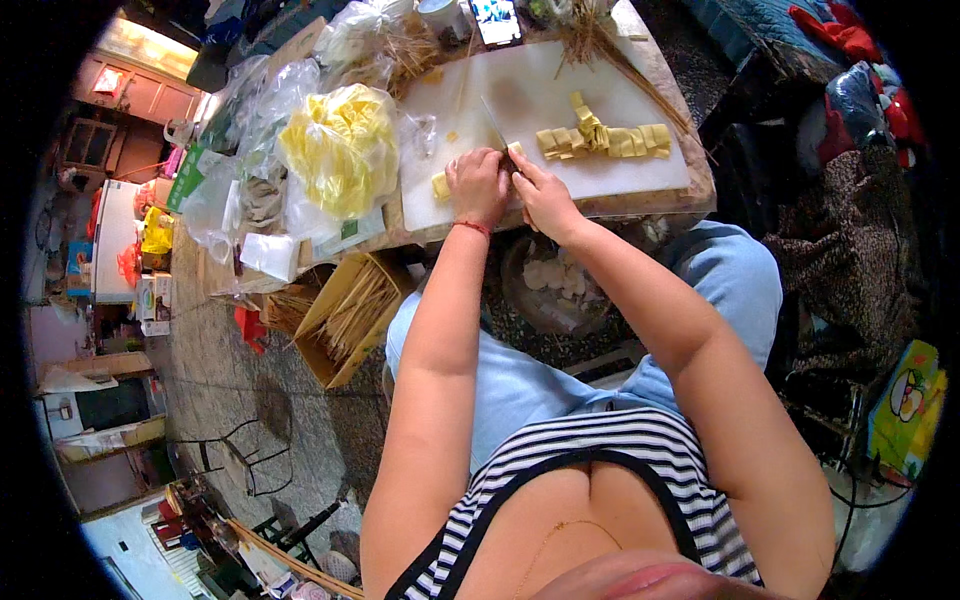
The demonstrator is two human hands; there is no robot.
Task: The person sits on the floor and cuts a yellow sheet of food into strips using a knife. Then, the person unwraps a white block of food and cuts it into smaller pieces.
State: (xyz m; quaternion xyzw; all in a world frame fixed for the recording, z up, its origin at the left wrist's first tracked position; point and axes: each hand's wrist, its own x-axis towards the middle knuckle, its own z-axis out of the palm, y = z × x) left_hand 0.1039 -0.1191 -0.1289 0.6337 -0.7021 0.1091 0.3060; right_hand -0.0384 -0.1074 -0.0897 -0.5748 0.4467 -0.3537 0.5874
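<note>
My left hand and my right hand meet over the front of a white cutting board. Between their fingertips rises a thin pointed blade, slanting up to the left; which hand bears it is unclear. A small folded yellow piece is at the fingertips of my right hand, which pinches it. Another yellow piece lies beside my left hand, partly covered. On the board's right, a row of folded yellow pieces lies flat, with a small pile on it.
Left of the board bulges a clear bag of yellow sheets. Thin sticks lie at the far right edge, near a lit phone. Below the table stand a cardboard box of sticks and a round basin between my knees.
</note>
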